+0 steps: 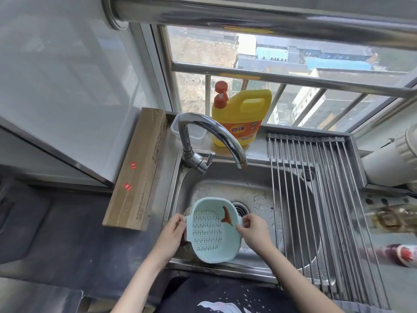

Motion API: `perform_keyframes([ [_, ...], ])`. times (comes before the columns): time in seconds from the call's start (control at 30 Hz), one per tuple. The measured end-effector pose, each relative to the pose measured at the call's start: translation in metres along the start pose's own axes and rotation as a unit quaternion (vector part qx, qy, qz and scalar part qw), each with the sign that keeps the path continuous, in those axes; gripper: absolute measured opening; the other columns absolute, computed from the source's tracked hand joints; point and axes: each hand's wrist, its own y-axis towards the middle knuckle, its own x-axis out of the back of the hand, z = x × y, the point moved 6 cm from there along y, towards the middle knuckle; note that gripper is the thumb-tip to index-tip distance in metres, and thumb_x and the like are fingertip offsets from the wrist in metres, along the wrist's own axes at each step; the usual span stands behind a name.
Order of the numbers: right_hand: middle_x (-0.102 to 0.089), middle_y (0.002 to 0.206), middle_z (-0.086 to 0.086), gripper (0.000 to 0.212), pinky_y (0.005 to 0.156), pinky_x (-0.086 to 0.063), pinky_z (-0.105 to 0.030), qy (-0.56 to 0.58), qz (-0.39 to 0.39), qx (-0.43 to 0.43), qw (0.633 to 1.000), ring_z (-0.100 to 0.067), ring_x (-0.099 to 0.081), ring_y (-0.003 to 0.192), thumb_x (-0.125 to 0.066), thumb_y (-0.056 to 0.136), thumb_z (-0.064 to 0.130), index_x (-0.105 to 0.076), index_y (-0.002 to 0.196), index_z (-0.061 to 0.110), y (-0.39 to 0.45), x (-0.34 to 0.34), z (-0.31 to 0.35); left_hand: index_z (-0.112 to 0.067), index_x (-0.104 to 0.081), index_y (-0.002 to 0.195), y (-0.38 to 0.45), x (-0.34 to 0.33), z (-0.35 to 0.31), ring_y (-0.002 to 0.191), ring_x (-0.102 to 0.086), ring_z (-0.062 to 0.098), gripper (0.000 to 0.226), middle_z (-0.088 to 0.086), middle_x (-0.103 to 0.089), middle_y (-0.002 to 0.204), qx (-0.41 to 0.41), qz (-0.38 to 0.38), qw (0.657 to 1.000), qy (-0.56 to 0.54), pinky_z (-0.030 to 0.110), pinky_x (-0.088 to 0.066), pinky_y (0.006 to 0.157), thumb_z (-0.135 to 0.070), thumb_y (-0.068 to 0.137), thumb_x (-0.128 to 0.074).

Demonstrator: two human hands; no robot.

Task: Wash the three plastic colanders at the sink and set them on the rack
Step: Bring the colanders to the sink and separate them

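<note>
A light blue plastic colander with slotted holes is held over the steel sink. A reddish-brown smear sits on its inner wall at the upper right. My left hand grips its left handle, and my right hand pinches its right handle. Under it peeks part of another greyish colander, with a reddish one at the left edge; both are mostly hidden. The roll-up metal rack lies across the sink's right half and holds nothing.
The curved tap stands behind the sink with no water running. A yellow detergent bottle and a clear container stand on the sill. A long cardboard box lies left. Bottles lie at the right edge.
</note>
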Motion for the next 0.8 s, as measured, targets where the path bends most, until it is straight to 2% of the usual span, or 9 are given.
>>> perform_keyframes([
  [0.2, -0.064, 0.084, -0.007, 0.009, 0.073, -0.057, -0.039, 0.009, 0.009, -0.021, 1.0, -0.024, -0.063, 0.082, -0.065, 0.082, 0.016, -0.061, 0.087, 0.01, 0.002, -0.003, -0.011, -0.001, -0.049, 0.091, 0.002, -0.003, -0.005, 0.063, -0.057, 0.012, 0.026, 0.001, -0.062, 0.071, -0.001, 0.066, 0.998, -0.006, 0.025, -0.048, 0.056, -0.026, 0.094, -0.052],
  [0.37, -0.062, 0.079, -0.004, 0.009, 0.063, -0.046, -0.024, 0.033, 0.002, -0.011, 0.999, -0.017, -0.055, 0.072, -0.067, 0.083, 0.017, -0.06, 0.084, 0.011, 0.006, 0.005, -0.014, -0.005, -0.05, 0.089, 0.003, -0.006, -0.002, 0.069, -0.054, 0.015, 0.015, 0.005, -0.058, 0.077, -0.008, 0.137, 0.989, 0.061, 0.023, -0.048, 0.062, -0.016, 0.091, -0.06],
  [0.43, -0.063, 0.08, -0.006, 0.009, 0.065, -0.046, -0.026, 0.051, 0.016, -0.002, 0.999, -0.017, -0.055, 0.073, -0.067, 0.083, 0.019, -0.06, 0.085, 0.014, 0.01, 0.008, -0.015, -0.009, -0.05, 0.085, 0.005, -0.002, 0.0, 0.067, -0.053, 0.015, 0.016, 0.006, -0.058, 0.075, -0.009, 0.119, 0.991, 0.065, 0.026, -0.046, 0.063, -0.02, 0.09, -0.061],
  [0.53, -0.066, 0.086, -0.013, 0.009, 0.064, -0.048, -0.031, 0.068, 0.042, 0.005, 0.997, -0.017, -0.055, 0.072, -0.065, 0.085, 0.021, -0.06, 0.086, 0.014, 0.01, 0.01, -0.01, -0.001, -0.049, 0.087, 0.008, 0.004, 0.002, 0.064, -0.055, 0.018, 0.022, 0.01, -0.062, 0.074, 0.012, 0.091, 0.995, 0.026, 0.029, -0.045, 0.059, -0.02, 0.091, -0.06],
  [0.67, -0.064, 0.085, -0.009, 0.008, 0.061, -0.042, -0.023, 0.087, 0.003, 0.03, 0.996, -0.015, -0.053, 0.071, -0.062, 0.089, 0.019, -0.059, 0.09, 0.011, 0.005, 0.018, -0.001, -0.001, -0.047, 0.085, 0.012, 0.001, -0.001, 0.055, -0.057, 0.017, 0.015, 0.013, -0.063, 0.07, 0.029, 0.087, 0.996, 0.002, 0.024, -0.047, 0.051, -0.011, 0.093, -0.055],
  [0.8, -0.065, 0.085, -0.006, 0.004, 0.062, -0.047, -0.023, 0.12, 0.004, 0.059, 0.991, -0.017, -0.059, 0.076, -0.06, 0.091, 0.016, -0.059, 0.09, 0.013, 0.002, 0.026, 0.013, -0.006, -0.047, 0.081, 0.017, 0.003, 0.004, 0.048, -0.055, 0.018, 0.016, 0.014, -0.06, 0.063, 0.058, 0.054, 0.996, -0.045, 0.024, -0.046, 0.045, -0.01, 0.096, -0.05],
])
